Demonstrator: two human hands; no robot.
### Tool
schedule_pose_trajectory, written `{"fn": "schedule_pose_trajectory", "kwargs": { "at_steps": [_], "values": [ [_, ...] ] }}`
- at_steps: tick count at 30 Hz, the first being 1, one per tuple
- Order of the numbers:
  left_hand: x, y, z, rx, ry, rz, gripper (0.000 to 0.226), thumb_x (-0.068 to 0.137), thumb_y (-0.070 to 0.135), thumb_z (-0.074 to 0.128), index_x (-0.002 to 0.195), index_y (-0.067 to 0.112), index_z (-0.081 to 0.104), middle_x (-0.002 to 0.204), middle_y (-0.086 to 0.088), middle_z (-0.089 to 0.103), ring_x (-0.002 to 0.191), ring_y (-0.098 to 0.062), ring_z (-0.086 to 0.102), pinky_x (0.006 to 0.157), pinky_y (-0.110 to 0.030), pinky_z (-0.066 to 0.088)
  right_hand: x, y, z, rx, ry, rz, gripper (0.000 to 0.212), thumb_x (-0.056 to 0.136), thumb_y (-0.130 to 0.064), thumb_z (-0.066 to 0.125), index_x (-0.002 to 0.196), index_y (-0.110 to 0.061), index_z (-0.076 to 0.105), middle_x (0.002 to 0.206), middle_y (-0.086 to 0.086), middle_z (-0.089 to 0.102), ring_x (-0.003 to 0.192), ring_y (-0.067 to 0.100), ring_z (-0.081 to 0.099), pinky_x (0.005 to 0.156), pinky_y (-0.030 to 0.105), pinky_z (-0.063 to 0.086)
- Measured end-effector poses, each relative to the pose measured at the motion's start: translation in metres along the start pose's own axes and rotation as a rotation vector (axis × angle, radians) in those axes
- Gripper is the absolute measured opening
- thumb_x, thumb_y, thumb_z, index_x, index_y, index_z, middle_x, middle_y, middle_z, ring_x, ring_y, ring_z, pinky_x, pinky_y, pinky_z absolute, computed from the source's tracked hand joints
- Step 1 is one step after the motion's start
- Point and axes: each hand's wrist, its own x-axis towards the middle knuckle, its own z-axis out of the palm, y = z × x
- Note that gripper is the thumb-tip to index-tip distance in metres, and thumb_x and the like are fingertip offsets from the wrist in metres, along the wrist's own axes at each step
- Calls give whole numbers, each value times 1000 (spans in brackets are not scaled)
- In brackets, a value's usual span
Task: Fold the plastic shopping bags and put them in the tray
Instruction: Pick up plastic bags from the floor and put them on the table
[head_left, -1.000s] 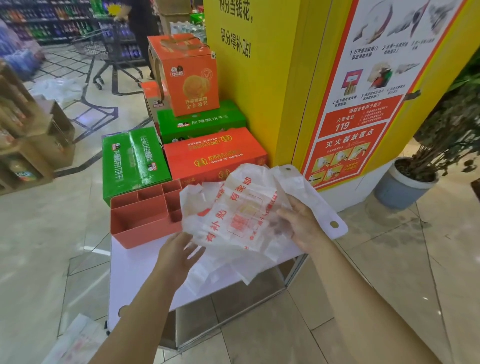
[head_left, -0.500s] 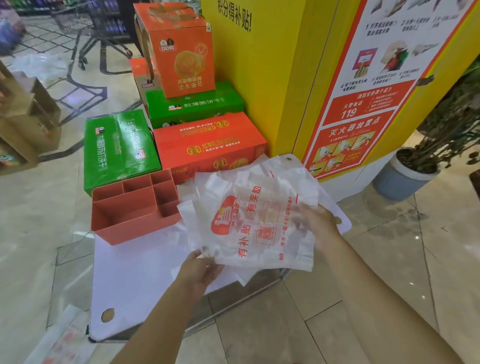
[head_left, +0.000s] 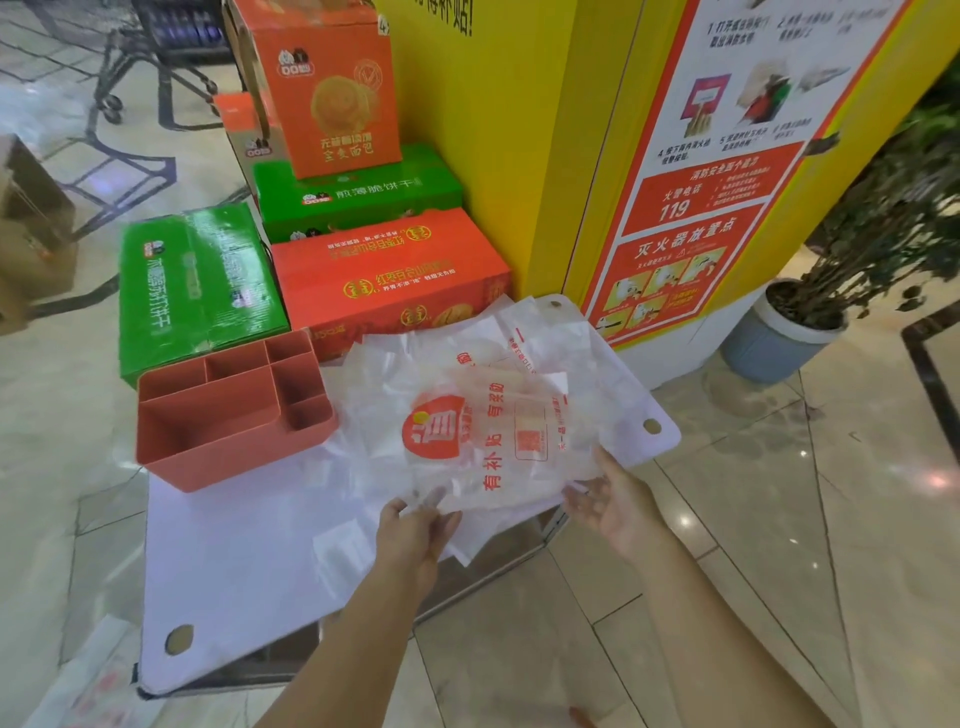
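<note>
**Bag.** The top bag (head_left: 483, 441) was found printed side up on a loose pile of bags (head_left: 587, 364), at the right of the white board (head_left: 249, 561). It was spread flat and not yet folded.

**Left hand.** The left hand (head_left: 415, 535) was set at the bag's near edge. The edge appeared to be pinched in a narrow grip, though this was blurred by motion. The hold is judged to anchor that edge.

**Right hand.** The right hand (head_left: 621, 512) was placed at the near right corner with the palm turned inward and the fingers fairly straight and spread. Nothing was clasped. It is judged to be supporting the corner so that the film could be squared.

**Tray.** The tray (head_left: 218, 441) was stood at the far left of the board, just beside the pile and within easy reach. No bag was seen in its compartments, so the task is judged to be at an early stage.
</note>
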Motion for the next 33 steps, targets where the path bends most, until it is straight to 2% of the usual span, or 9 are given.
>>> {"fn": "schedule_pose_trajectory", "kwargs": {
  "at_steps": [3,8,13,20,24,27,29,31,33],
  "values": [
    [0,1,-3,76,10,-34,27,95,-7,51,120,2,53,119,-21,66,97,-38,71,69,-41,63,2,-4,7,-70,23,-41,37,91,2,67,126,-1,57,120,23,66,87,37,72,73,44,62],
    [3,25,-18,136,87,-54,21,104,14,45,121,5,54,106,-22,70,90,-36,73,69,-42,63,-7,-31,11,-286,15,-140,41,81,23,50,112,0,61,104,18,67,79,29,66,60,33,58],
    [7,43,-31,84,112,12,25,101,6,49,125,2,56,110,-20,66,83,-28,73,51,-28,59,2,-57,14,-326,-32,-273,46,84,15,52,122,-8,65,110,12,72,91,28,68,65,34,54],
    [5,38,-18,-40,-19,104,23,100,-2,51,122,7,52,116,-25,64,92,-35,72,69,-34,63,19,-72,30,-12,43,-311,27,91,2,68,115,-9,71,119,10,70,105,31,69,69,33,59],
    [11,25,-10,-50,27,76,30,99,-10,48,125,5,47,107,-29,63,88,-37,70,73,-39,63,30,-62,29,190,77,-213,44,89,6,68,131,2,56,125,20,65,97,34,72,78,38,62],
    [16,15,-5,-37,47,14,25,101,-7,43,124,1,46,112,-31,63,90,-37,70,68,-38,64,32,-49,25,170,139,-195,28,94,12,57,118,-2,57,114,16,63,98,34,68,95,42,56],
    [16,13,-4,-30,39,-42,23,105,2,40,126,-3,46,110,-30,65,92,-37,71,65,-38,64,36,-40,19,154,214,-186,43,95,13,54,136,2,49,110,11,58,96,32,65,99,43,53],
    [13,13,-6,-12,26,-79,23,108,12,38,125,-3,44,111,-28,66,96,-38,70,72,-42,63,40,-31,11,51,299,-193,63,93,11,55,152,-2,36,129,12,54,93,30,66,98,43,55],
    [10,16,-11,21,22,-106,27,109,19,39,120,-4,47,113,-27,66,98,-40,69,77,-44,60,36,-27,9,-170,384,-224,62,92,5,56,151,-3,38,144,13,49,102,32,65,99,43,53]
  ]
}}
